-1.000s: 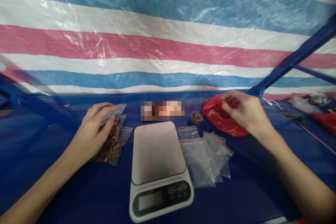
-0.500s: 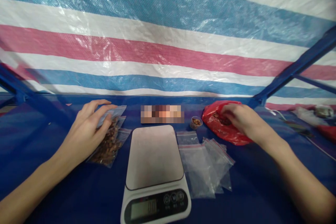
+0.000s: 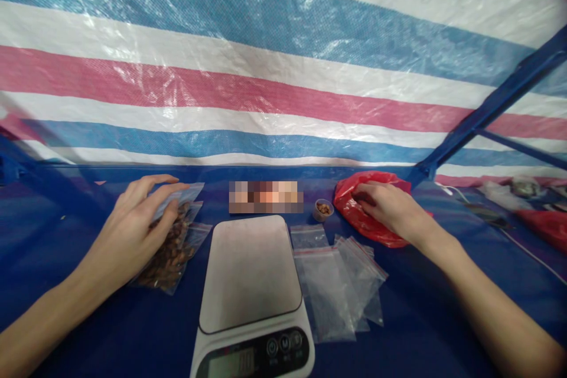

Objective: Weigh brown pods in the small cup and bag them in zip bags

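Note:
My left hand (image 3: 144, 212) lies over several filled zip-lock bags (image 3: 170, 257), its thumb and fingers apart. Brown, nut-like pieces show through the clear plastic. On the right, my right hand (image 3: 390, 207) reaches into the mouth of a red plastic bag (image 3: 374, 235). Its fingers are curled together, and the fingertips are partly hidden. Left of the red bag stands a small clear cup (image 3: 323, 210) with brown pieces in it. Between my hands sits a kitchen scale (image 3: 252, 274) with a bare platform; its display is faint and seems to read zero.
Flat, clear zip-lock bags (image 3: 330, 289) overlap to the right of the scale. Behind the scale lies a blurred-out object (image 3: 266, 197). Blue frame bars (image 3: 491, 106) and a striped tarp (image 3: 266, 88) bound the blue table (image 3: 133, 331). A cable and other bags lie far right.
The view has shifted slightly, so the table things sit a little farther left and lower. My right hand's fingers have moved a little within the red bag. My left hand stays on the filled bags.

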Available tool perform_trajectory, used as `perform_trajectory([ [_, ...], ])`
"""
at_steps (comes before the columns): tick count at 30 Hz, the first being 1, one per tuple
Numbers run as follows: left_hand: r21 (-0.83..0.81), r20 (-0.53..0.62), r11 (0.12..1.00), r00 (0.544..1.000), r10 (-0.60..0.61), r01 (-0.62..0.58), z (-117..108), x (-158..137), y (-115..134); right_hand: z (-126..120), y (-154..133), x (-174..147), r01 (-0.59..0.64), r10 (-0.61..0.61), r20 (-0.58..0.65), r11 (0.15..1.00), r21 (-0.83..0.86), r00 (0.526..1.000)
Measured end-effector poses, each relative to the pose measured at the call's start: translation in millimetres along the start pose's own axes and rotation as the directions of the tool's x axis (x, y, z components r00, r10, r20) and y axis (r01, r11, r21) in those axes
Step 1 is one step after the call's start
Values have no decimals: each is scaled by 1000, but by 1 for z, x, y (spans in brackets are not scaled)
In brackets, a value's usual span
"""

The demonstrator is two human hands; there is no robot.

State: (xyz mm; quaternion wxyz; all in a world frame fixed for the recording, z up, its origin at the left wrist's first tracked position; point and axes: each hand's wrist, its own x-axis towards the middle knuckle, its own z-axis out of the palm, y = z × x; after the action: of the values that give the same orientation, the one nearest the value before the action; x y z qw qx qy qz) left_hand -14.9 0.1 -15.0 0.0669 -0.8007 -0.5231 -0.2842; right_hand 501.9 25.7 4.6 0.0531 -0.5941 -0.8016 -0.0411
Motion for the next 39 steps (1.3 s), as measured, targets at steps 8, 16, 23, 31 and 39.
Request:
perform_trajectory([
  [8,7,-42,999,998,50,-50,2,-1,0,-1,8,5,77,-76,-17,990,118,997],
  [16,37,-78,994,991,110,-107,1,-1,-1,-38,-27,-7,64,40,-451,975,213,892],
  [23,39,-167,984,969,180,-176,-4,0,2,-16,-91,-8,260,-47,-375,800,541,926],
  [31,22,-174,982,966,190,-189,-1,-2,-3,-10,-87,-5,275,-79,-356,793,544,931],
  [39,-28,-188,988,972,144,-151,0,-4,-1,-22,-75,-6,216,42,-426,814,539,904],
])
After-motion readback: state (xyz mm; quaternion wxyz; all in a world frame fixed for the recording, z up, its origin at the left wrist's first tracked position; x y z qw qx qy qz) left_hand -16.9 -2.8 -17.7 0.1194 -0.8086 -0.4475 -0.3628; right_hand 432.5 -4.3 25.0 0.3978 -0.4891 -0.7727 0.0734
